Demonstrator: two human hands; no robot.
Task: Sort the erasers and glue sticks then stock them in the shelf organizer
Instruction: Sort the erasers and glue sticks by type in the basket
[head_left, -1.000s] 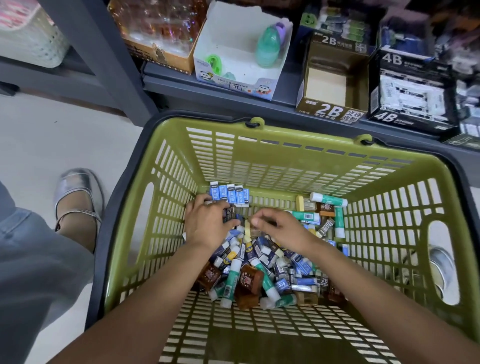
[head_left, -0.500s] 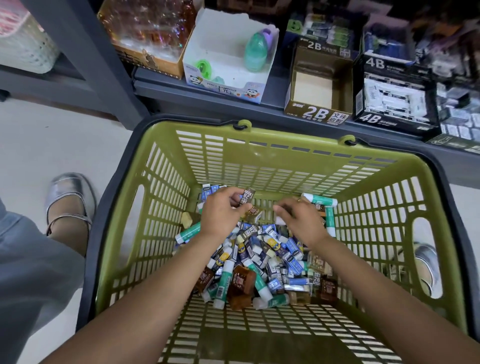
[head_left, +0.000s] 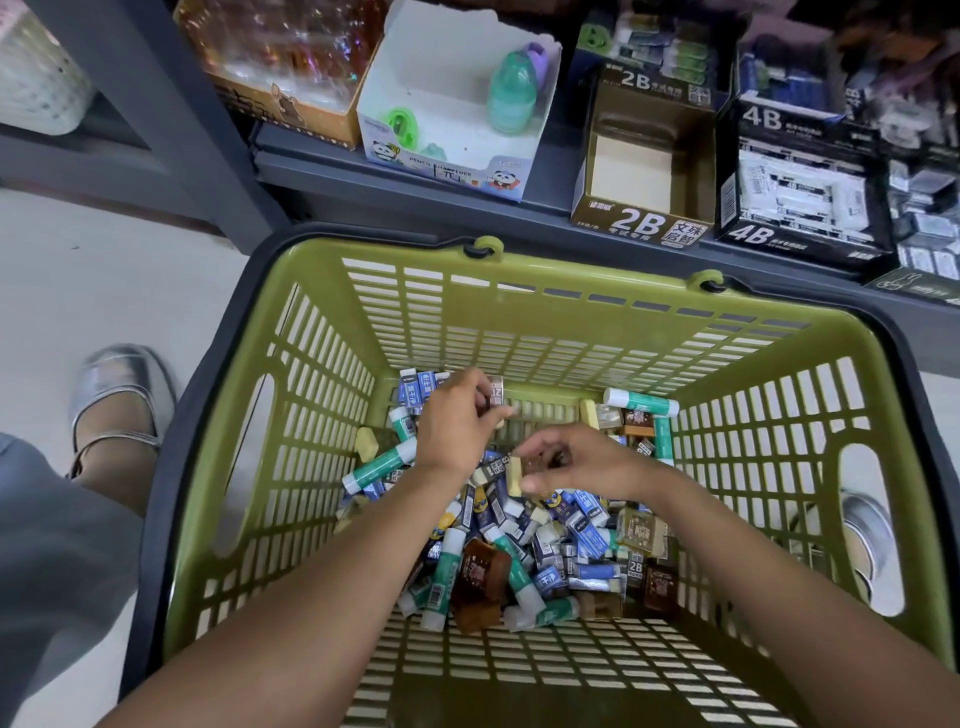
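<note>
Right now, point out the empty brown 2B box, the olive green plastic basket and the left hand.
Empty brown 2B box (head_left: 631, 179), head view, bare floor inside.
Olive green plastic basket (head_left: 519, 332), head view, far wall.
Left hand (head_left: 457, 421), head view, back of hand.

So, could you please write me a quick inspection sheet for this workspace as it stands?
Surface: green basket on a pale floor, slotted walls and bottom.
Job's things: mixed pile of erasers and glue sticks in the basket; empty 2B box on the shelf.
Clutter: sharpener box, 4B box.
Grippers: left hand closed on a small packet; right hand pinching a pale eraser.
Cables: nothing seen.
Surroundings: silver shoe beside the basket.
</note>
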